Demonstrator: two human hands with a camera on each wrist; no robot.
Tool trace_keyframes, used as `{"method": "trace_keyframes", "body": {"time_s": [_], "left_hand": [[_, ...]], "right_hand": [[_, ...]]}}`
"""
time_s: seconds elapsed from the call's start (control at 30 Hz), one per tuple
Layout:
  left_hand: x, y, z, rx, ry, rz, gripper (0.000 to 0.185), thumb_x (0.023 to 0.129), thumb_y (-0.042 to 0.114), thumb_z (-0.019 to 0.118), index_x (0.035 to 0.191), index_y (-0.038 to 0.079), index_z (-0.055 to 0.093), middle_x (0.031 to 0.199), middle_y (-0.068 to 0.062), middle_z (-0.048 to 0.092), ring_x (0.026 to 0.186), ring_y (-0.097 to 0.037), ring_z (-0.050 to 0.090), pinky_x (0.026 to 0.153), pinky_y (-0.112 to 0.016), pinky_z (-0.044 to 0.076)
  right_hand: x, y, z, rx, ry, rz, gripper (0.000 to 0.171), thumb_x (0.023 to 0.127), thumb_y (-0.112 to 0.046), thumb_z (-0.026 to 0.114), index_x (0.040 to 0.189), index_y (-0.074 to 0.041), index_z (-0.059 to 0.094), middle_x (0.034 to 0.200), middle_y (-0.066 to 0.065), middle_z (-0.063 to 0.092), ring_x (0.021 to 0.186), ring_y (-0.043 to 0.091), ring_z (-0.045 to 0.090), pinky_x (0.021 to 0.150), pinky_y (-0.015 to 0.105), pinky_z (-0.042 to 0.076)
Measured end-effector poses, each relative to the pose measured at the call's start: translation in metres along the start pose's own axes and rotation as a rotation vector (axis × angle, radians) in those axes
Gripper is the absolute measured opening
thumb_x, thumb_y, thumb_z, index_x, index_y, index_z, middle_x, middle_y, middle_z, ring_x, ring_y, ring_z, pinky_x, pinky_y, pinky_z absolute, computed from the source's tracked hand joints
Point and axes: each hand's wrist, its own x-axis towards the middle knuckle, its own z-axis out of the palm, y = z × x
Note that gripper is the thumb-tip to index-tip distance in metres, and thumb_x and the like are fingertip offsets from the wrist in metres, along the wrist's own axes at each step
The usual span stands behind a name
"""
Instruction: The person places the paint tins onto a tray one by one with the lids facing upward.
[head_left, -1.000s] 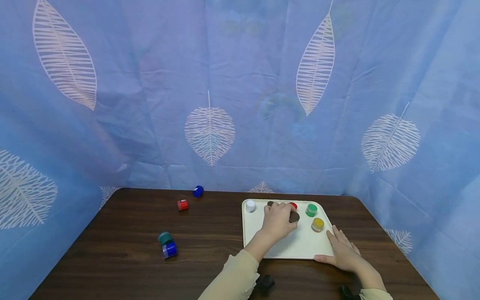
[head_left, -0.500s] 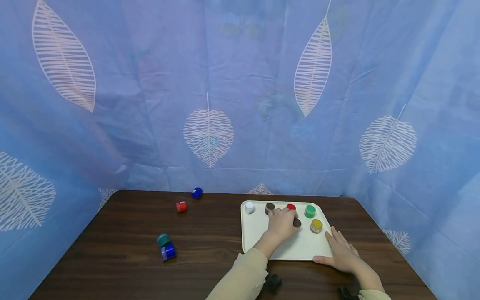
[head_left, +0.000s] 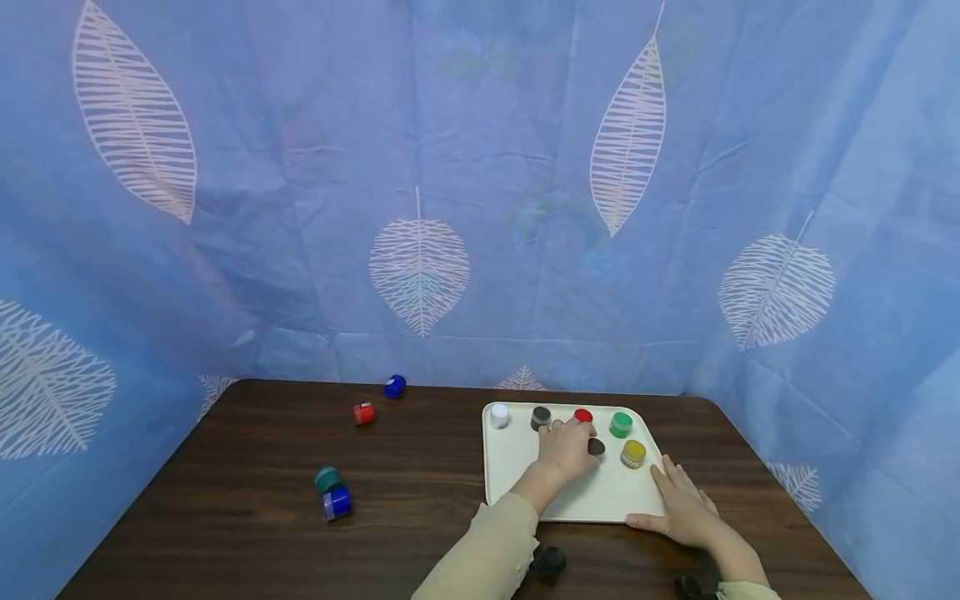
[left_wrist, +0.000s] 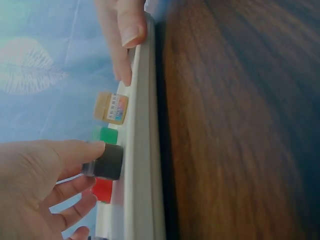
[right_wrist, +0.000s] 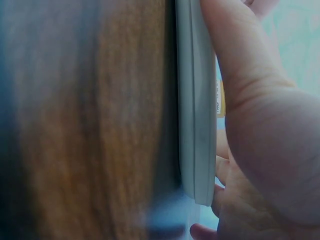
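In the head view my left hand (head_left: 566,454) reaches over the white tray (head_left: 498,487) and pinches a small dark brown paint jar (head_left: 596,448) between thumb and fingertips. The left wrist view shows that dark jar (left_wrist: 109,162) right at the tray's surface, the other fingers loosely bent beside it. My right hand (head_left: 682,508) rests at the tray's front right corner, fingers stretched along the right side and thumb at the front edge. Nearest to it stands a yellow jar (head_left: 633,453). Behind are red (head_left: 583,416), green (head_left: 621,424), another dark brown (head_left: 541,417) and white (head_left: 500,415) jars.
On the wooden table (head_left: 225,483) left of the tray lie a red jar (head_left: 363,413), a blue jar (head_left: 394,386), and a teal jar (head_left: 327,478) close to another blue jar (head_left: 337,503). A blue leaf-print curtain (head_left: 480,167) hangs behind the table.
My left hand has brought the dark brown jar a little nearer the tray's front, uncovering the red and the other dark brown jar behind. My right hand stays at the corner.
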Motion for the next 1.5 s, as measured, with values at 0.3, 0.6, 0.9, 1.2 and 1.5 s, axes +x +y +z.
{"method": "trace_keyframes", "body": {"time_s": [0.3,0.6,0.9,1.2,1.5], "left_hand": [[-0.019,-0.016,-0.021,0.001,0.024,0.044,0.048,0.079,0.042,0.079,0.124,0.036,0.064,0.116,0.011,0.066,0.104,-0.017,0.060,0.083,-0.039,0.042],[-0.041,-0.038,-0.046,-0.087,0.113,0.086,0.040,0.084,0.036,0.075,0.122,0.031,0.066,0.117,0.007,0.066,0.103,-0.019,0.060,0.078,-0.036,0.040],[-0.041,-0.077,-0.069,-0.157,0.282,0.016,0.028,0.088,0.035,0.071,0.114,0.024,0.070,0.109,0.005,0.070,0.100,-0.020,0.061,0.085,-0.043,0.042],[-0.035,-0.128,-0.084,-0.279,0.428,-0.112,0.023,0.091,0.031,0.068,0.111,0.020,0.072,0.103,-0.001,0.071,0.096,-0.025,0.062,0.082,-0.047,0.041],[-0.032,-0.177,-0.088,-0.297,0.501,-0.268,0.025,0.091,0.033,0.068,0.109,0.016,0.072,0.106,-0.004,0.070,0.102,-0.030,0.060,0.086,-0.050,0.040]], "right_hand": [[0.001,0.003,0.001,0.004,-0.011,0.014,0.110,0.080,-0.064,0.066,0.147,0.013,0.025,0.153,0.041,0.005,0.137,0.063,0.009,0.098,0.081,0.017],[0.003,0.004,0.002,0.011,-0.015,0.006,0.110,0.081,-0.063,0.066,0.147,0.014,0.024,0.153,0.041,0.005,0.138,0.062,0.009,0.099,0.080,0.017],[0.004,0.004,0.002,0.024,-0.023,0.015,0.110,0.081,-0.063,0.066,0.147,0.014,0.023,0.153,0.041,0.003,0.138,0.062,0.007,0.100,0.080,0.015],[0.001,0.000,-0.002,0.018,-0.024,0.017,0.109,0.082,-0.062,0.066,0.147,0.014,0.023,0.153,0.042,0.004,0.138,0.062,0.008,0.100,0.080,0.016],[-0.001,-0.004,-0.005,0.035,-0.025,0.004,0.107,0.083,-0.059,0.067,0.147,0.015,0.024,0.152,0.041,0.004,0.138,0.062,0.009,0.098,0.080,0.018]]}}
